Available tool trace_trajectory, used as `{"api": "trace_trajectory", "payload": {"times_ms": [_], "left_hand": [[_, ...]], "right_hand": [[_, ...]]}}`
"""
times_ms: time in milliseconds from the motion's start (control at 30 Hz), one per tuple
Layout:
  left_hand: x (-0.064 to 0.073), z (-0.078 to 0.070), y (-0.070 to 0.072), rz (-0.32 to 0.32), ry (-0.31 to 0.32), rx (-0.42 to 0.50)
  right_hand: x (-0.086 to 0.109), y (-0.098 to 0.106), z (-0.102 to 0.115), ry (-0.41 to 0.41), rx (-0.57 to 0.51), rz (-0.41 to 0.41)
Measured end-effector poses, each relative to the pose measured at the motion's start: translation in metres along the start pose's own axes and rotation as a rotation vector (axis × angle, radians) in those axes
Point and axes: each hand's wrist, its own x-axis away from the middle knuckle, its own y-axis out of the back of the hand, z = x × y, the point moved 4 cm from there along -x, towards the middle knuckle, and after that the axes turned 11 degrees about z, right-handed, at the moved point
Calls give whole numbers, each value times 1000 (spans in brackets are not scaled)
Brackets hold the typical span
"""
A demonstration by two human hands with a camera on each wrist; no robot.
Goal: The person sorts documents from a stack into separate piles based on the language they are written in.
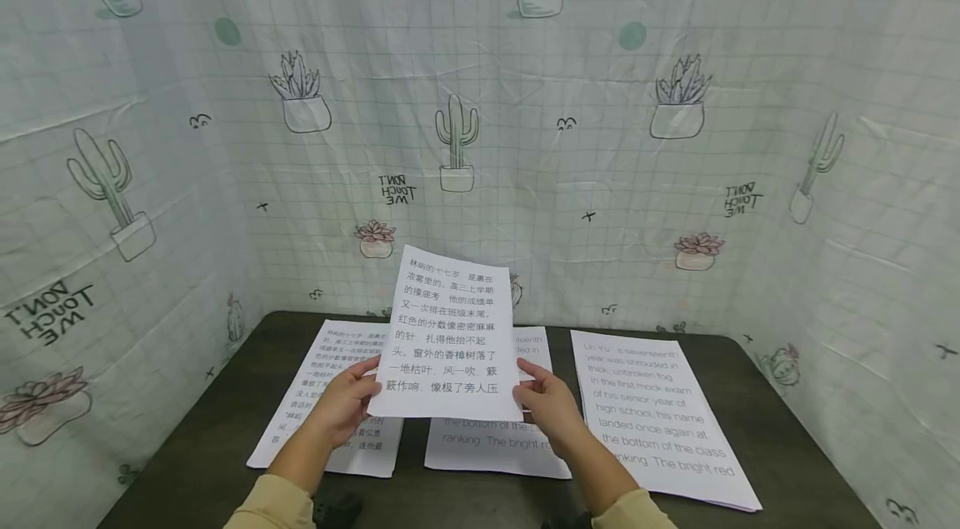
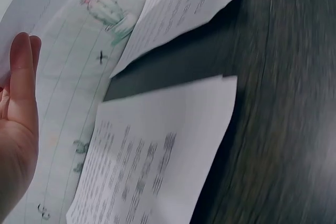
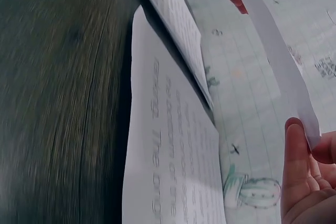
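Both hands hold up one sheet of paper printed with Chinese text, tilted toward the head camera. My left hand pinches its lower left edge, and my right hand pinches the lower right edge. In the right wrist view the raised sheet is seen nearly edge-on, between thumb and fingers of the right hand. Behind it on the table lies a middle stack of English-printed pages, partly hidden. Under the left forearm lies a stack of Chinese-printed pages.
To the right, another stack of English-printed pages lies on the dark wooden table. A pale curtain with cactus drawings surrounds the table at the back and sides.
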Motion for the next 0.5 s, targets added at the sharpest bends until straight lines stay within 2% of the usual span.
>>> {"api": "trace_trajectory", "payload": {"times_ms": [267, 500], "left_hand": [[18, -5, 28, -61, 29, -25], [34, -6, 50, -98, 57, -30]], "right_hand": [[-3, -29, 10, 45, -15, 82], [-9, -57, 13, 34, -23, 118]]}}
